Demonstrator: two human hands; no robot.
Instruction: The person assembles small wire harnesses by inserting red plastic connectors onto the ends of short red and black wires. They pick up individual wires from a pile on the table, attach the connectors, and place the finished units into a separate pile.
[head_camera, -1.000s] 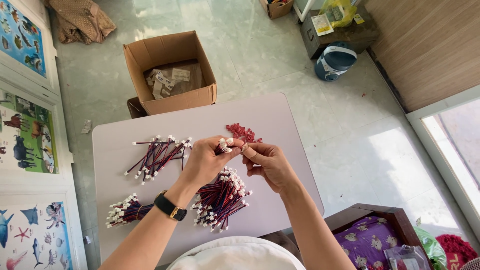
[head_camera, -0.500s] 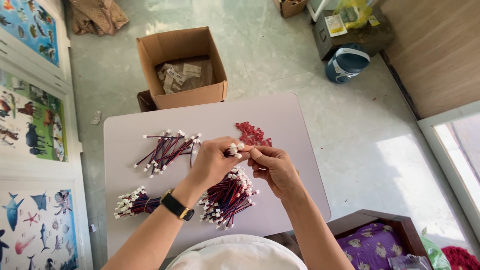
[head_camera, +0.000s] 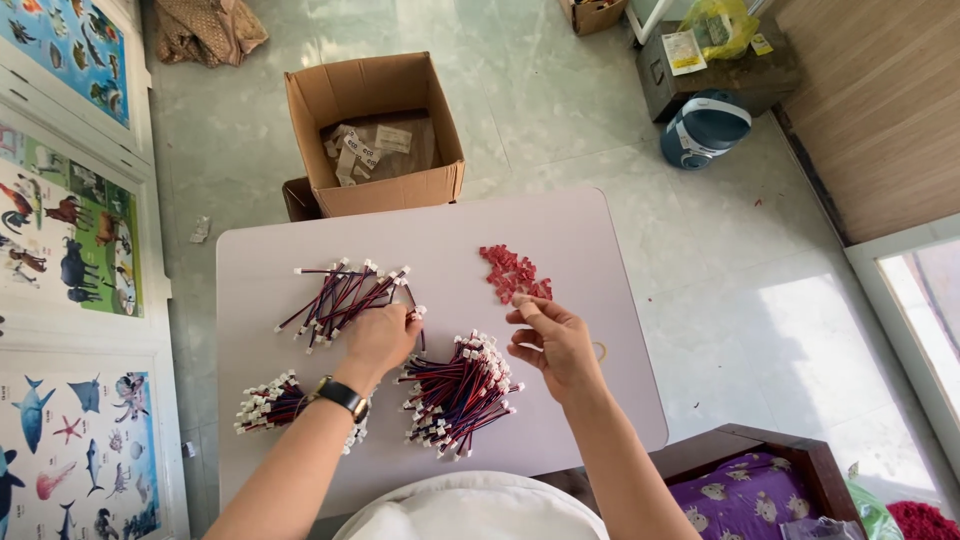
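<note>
You are working over a pale table (head_camera: 300, 250), and your left hand (head_camera: 380, 338) is resting its closed fingers on the near end of a loose pile of red-and-black wire leads (head_camera: 345, 292) with white plugs; whether it is actually pinching 1 lead, I cannot tell. Your right hand (head_camera: 555, 340) is pinching its thumb and forefinger together just beside the small heap of red connector pieces (head_camera: 515, 275) (anything held there is too small to make out). Try keeping that pinch light and working close to the heap, so pieces are not scattering toward the table edge. 2 more wire bundles are lying near you, 1 at centre (head_camera: 460, 390) and 1 at the left (head_camera: 270, 402). Beyond the table an open brown cardboard box (head_camera: 375, 135) is sitting on the floor, holding pale paper-labelled packets. Colourful animal posters (head_camera: 60, 230) are lining the left side.
</note>
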